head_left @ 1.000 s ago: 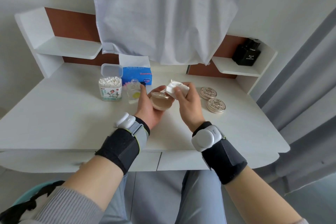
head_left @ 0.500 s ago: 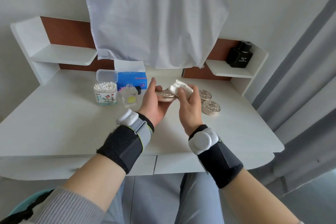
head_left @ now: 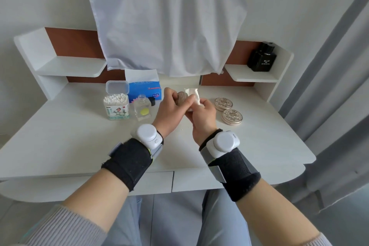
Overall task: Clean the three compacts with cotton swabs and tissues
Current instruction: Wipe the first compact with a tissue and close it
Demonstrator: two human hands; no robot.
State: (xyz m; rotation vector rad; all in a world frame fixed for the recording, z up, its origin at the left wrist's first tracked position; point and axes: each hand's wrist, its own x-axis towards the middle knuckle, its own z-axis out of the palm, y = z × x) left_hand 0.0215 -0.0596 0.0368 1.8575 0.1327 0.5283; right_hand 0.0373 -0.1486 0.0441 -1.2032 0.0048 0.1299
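Observation:
My left hand (head_left: pixel 169 109) grips a round gold compact (head_left: pixel 181 101) above the middle of the desk, tilted up on its edge. My right hand (head_left: pixel 202 114) pinches a folded white tissue (head_left: pixel 193 95) against the compact's right side. Two more gold compacts lie flat to the right, one farther back (head_left: pixel 223 103) and one nearer (head_left: pixel 232 116), both with embossed lids. A tub of cotton swabs (head_left: pixel 116 107) with its lid flipped up stands at the left. Behind it sits a blue tissue pack (head_left: pixel 145 89) with a white sheet sticking out.
A small clear bottle (head_left: pixel 143 110) with a yellow spot stands open beside the swabs, its black cap (head_left: pixel 152 101) behind it. A white cloth (head_left: pixel 165 22) hangs over the desk back. A black perfume bottle (head_left: pixel 262 58) sits on the right shelf. The white desk (head_left: pixel 79 142) ends just below my wrists.
The compact has tilted from nearly flat up onto its edge in my left hand. The tissue has shifted along it, and both hands sit slightly farther back on the desk.

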